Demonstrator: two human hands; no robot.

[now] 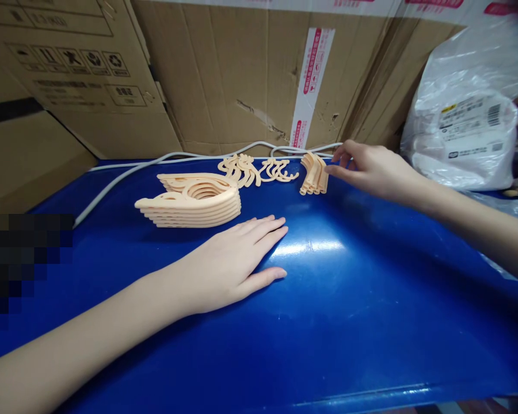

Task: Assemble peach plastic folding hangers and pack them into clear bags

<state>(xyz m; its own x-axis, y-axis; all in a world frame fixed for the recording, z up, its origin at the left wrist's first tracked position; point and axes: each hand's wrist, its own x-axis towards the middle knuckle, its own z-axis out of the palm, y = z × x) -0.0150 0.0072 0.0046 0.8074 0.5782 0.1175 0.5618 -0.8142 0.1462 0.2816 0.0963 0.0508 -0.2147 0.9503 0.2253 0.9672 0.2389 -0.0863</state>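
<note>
My left hand (237,259) lies flat on the blue table (328,339), palm down, fingers stretched out and holding nothing. Just beyond it is a stack of beige plastic pieces (190,213) shaped like hanger halves. Farther back lie several loose beige hooks (242,169), with more thin curved hooks (278,171) beside them. My right hand (362,167) hovers at the right of a small bunch of beige curved tubes (314,175). Its fingers are bent and apart, with nothing visible between them, and the thumb tip is close to the bunch; whether it touches cannot be made out.
Cardboard boxes (233,75) stand along the back and left of the table. A white cable (125,172) runs along the back edge. At the right back sits a white plastic bag (461,132) with a printed label. A pixelated patch covers the left edge.
</note>
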